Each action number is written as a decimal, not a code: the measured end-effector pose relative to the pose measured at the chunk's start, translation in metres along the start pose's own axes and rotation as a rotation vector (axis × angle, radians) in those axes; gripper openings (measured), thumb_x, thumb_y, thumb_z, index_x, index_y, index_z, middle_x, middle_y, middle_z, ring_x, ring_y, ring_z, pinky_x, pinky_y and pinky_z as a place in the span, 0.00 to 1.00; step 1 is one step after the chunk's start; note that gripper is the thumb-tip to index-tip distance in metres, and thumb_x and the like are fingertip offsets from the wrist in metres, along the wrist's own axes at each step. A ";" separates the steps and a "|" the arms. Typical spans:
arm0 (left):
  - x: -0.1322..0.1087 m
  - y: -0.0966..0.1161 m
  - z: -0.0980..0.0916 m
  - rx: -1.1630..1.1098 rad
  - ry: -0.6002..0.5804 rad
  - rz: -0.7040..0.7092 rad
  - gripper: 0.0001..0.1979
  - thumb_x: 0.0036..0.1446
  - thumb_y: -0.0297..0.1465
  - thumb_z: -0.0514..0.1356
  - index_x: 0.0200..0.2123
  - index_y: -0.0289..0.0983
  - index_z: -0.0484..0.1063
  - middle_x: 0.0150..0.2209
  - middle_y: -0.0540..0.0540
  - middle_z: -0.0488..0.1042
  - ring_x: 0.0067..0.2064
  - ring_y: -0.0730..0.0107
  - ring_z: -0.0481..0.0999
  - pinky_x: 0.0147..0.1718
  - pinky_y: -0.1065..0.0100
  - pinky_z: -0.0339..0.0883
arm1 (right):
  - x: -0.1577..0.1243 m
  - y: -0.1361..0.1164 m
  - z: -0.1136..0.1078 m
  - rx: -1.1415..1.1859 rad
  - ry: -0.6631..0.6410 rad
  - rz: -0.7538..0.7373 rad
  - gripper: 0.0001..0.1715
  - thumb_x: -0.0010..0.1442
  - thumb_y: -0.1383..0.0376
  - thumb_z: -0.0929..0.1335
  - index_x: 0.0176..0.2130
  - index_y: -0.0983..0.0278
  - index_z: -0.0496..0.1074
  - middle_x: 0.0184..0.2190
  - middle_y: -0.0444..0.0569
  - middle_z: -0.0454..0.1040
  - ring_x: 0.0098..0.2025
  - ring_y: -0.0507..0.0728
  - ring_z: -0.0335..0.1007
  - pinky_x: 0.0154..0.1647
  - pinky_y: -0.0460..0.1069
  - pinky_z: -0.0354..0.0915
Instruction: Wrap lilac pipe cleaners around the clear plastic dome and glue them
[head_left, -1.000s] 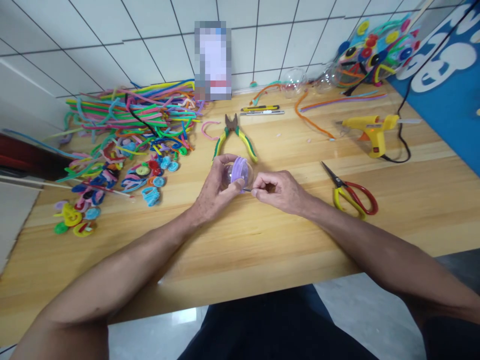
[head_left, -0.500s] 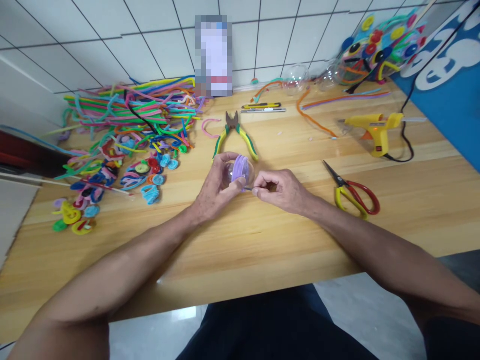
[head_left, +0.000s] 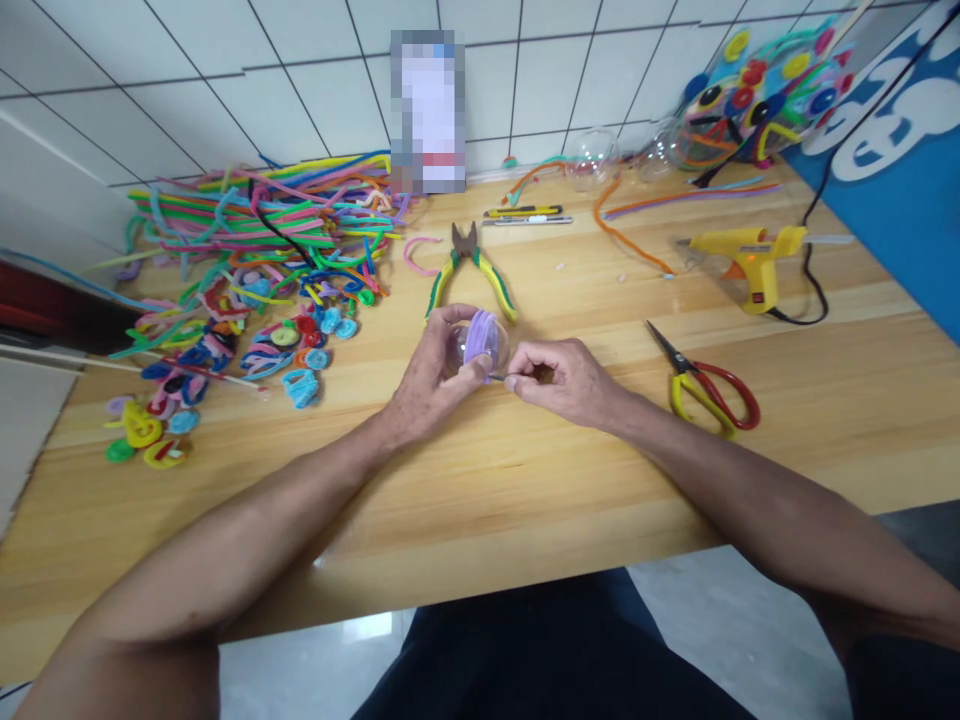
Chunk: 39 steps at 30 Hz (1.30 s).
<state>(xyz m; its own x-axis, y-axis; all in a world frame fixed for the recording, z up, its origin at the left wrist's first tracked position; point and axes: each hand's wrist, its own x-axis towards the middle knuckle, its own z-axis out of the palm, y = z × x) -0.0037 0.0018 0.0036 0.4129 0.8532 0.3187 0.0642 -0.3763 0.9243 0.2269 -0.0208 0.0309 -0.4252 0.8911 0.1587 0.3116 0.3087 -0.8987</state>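
Note:
My left hand (head_left: pixel 439 370) is closed around a clear plastic ball (head_left: pixel 456 352), its thumb pressing near the lower edge. Bands of purple pipe cleaner (head_left: pixel 480 335) wrap the ball side by side. From the right, my right hand (head_left: pixel 562 380) pinches a thin, dark, stick-like piece (head_left: pixel 499 378) whose tip meets the lower edge of the ball by my left thumb. What kind of piece it is cannot be made out. Just beyond the ball lie pliers (head_left: pixel 469 255) with green and yellow handles, jaws pointing away from me.
Pipe cleaners (head_left: pixel 247 225) and coiled pieces (head_left: pixel 300 385) crowd the left. Scissors (head_left: pixel 697 385) and a yellow glue gun (head_left: pixel 750 255) lie right. A yellow cutter (head_left: pixel 523 211), clear balls (head_left: pixel 592 160) and a decorated ball (head_left: pixel 750 125) sit along the back.

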 end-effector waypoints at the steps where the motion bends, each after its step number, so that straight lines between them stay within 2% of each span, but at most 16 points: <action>1: 0.000 0.000 0.000 -0.002 0.000 0.003 0.25 0.71 0.48 0.66 0.62 0.45 0.64 0.52 0.44 0.76 0.48 0.63 0.78 0.47 0.61 0.74 | 0.000 0.000 0.000 -0.004 0.001 0.000 0.08 0.62 0.64 0.70 0.30 0.62 0.72 0.23 0.39 0.70 0.26 0.49 0.62 0.30 0.47 0.58; 5: 0.000 0.000 0.002 0.012 0.015 -0.003 0.26 0.70 0.48 0.66 0.63 0.45 0.63 0.51 0.44 0.75 0.48 0.63 0.77 0.46 0.61 0.75 | -0.001 0.000 -0.001 -0.016 -0.009 0.001 0.09 0.62 0.62 0.71 0.30 0.62 0.73 0.24 0.40 0.71 0.26 0.50 0.62 0.30 0.47 0.58; 8: 0.001 0.004 0.004 0.007 -0.018 -0.016 0.27 0.71 0.49 0.65 0.63 0.43 0.61 0.50 0.44 0.75 0.48 0.62 0.78 0.47 0.61 0.76 | -0.003 -0.001 -0.002 -0.046 0.009 0.033 0.10 0.62 0.61 0.71 0.30 0.61 0.73 0.23 0.40 0.71 0.26 0.50 0.63 0.29 0.47 0.58; 11: 0.003 0.004 0.005 0.003 -0.029 -0.001 0.28 0.70 0.49 0.65 0.62 0.41 0.62 0.55 0.40 0.76 0.54 0.58 0.80 0.53 0.57 0.77 | -0.003 -0.001 -0.004 -0.088 0.023 0.070 0.10 0.62 0.60 0.73 0.29 0.60 0.74 0.21 0.40 0.70 0.24 0.50 0.63 0.27 0.48 0.58; 14: 0.007 0.003 0.004 0.073 -0.003 0.021 0.28 0.69 0.47 0.64 0.62 0.39 0.63 0.63 0.34 0.74 0.64 0.50 0.77 0.62 0.51 0.74 | -0.003 -0.001 -0.006 -0.112 0.022 0.086 0.11 0.62 0.59 0.74 0.29 0.59 0.75 0.21 0.41 0.72 0.22 0.51 0.62 0.25 0.48 0.57; 19: 0.009 -0.001 0.006 0.119 -0.022 0.002 0.30 0.67 0.47 0.66 0.64 0.38 0.65 0.69 0.31 0.71 0.70 0.47 0.74 0.66 0.49 0.74 | -0.005 0.000 -0.009 -0.147 0.038 0.085 0.12 0.62 0.56 0.75 0.28 0.57 0.77 0.21 0.43 0.74 0.22 0.53 0.65 0.24 0.49 0.58; 25: 0.011 0.002 0.008 0.106 -0.002 0.030 0.27 0.67 0.43 0.67 0.63 0.38 0.66 0.67 0.32 0.74 0.69 0.46 0.75 0.66 0.47 0.74 | -0.004 0.003 -0.009 -0.143 0.051 0.128 0.15 0.60 0.52 0.78 0.29 0.57 0.78 0.23 0.44 0.76 0.23 0.54 0.67 0.24 0.50 0.61; 31: 0.007 0.004 0.006 0.138 0.038 0.084 0.25 0.67 0.42 0.64 0.61 0.39 0.66 0.63 0.34 0.75 0.65 0.48 0.76 0.64 0.47 0.73 | -0.003 -0.004 -0.003 -0.083 0.046 0.122 0.12 0.59 0.58 0.74 0.28 0.60 0.74 0.21 0.41 0.71 0.23 0.51 0.63 0.26 0.48 0.59; 39: 0.007 0.008 0.004 0.170 0.020 0.062 0.24 0.68 0.41 0.63 0.61 0.38 0.65 0.56 0.38 0.77 0.53 0.56 0.80 0.54 0.56 0.77 | -0.003 -0.003 -0.003 -0.042 0.024 0.130 0.12 0.60 0.58 0.74 0.29 0.60 0.73 0.21 0.40 0.69 0.23 0.50 0.59 0.27 0.48 0.58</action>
<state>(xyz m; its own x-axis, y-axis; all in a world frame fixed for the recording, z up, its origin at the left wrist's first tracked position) 0.0031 0.0030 0.0124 0.4028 0.8329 0.3795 0.1924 -0.4824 0.8546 0.2293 -0.0237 0.0346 -0.3584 0.9321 0.0523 0.3984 0.2034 -0.8944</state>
